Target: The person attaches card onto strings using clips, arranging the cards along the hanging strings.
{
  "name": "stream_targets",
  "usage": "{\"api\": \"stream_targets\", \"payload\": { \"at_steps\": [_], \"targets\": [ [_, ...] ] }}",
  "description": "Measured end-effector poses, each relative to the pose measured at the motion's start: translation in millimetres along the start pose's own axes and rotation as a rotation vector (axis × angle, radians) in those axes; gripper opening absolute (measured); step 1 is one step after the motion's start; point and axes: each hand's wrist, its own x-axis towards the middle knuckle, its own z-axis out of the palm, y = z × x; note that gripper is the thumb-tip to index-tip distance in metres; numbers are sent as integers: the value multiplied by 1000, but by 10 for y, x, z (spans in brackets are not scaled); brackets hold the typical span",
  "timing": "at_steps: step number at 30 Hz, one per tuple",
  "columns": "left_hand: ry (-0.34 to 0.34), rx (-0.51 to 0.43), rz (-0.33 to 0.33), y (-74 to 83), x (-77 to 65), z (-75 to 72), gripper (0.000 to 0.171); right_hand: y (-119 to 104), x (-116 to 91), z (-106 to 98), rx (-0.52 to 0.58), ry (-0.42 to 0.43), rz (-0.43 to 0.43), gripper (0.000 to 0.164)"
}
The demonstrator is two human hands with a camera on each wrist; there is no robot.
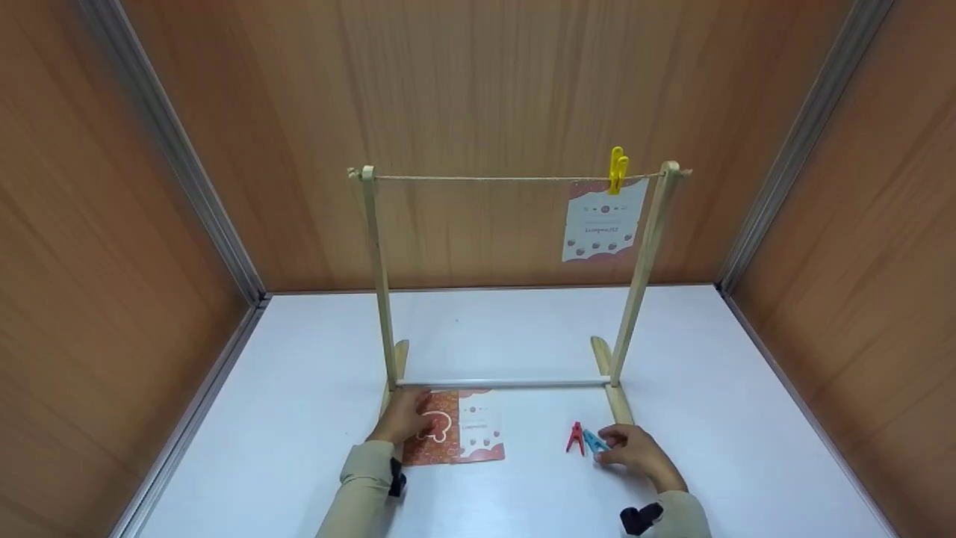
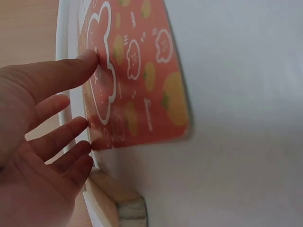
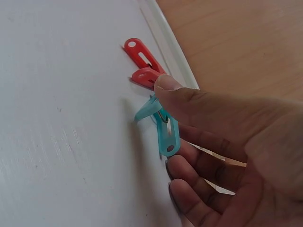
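Note:
My left hand (image 1: 401, 415) reaches over a red-orange card (image 2: 161, 85) with a white outlined figure, lying flat on the table. In the left wrist view the thumb tip is over its face and the other fingertips are at its edge. A white card (image 1: 478, 427) with a pink border lies against its right side. My right hand (image 1: 635, 454) holds a blue clothespin (image 3: 167, 135) between thumb and fingers, low at the table. A red clothespin (image 3: 142, 59) lies right beside the blue one, partly behind the thumb in the right wrist view.
A wooden frame (image 1: 644, 276) stands behind the hands, with a string (image 1: 478, 178) across its top and a white bar (image 1: 508, 382) at its base. A yellow clothespin (image 1: 617, 170) holds a similar white card (image 1: 603, 220) at the string's right end. Wood-grain walls surround the white table (image 1: 717, 418).

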Motion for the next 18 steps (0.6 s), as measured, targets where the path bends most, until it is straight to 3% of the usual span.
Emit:
{"api": "stream_targets", "payload": {
  "at_steps": [4,18],
  "targets": [
    [-3,32,15,2,2,-4,64,-18,-15,12,11,9,17,49],
    [26,105,-111,27,-20,31,70,8,-19,49,17,19,6,48]
  ]
}}
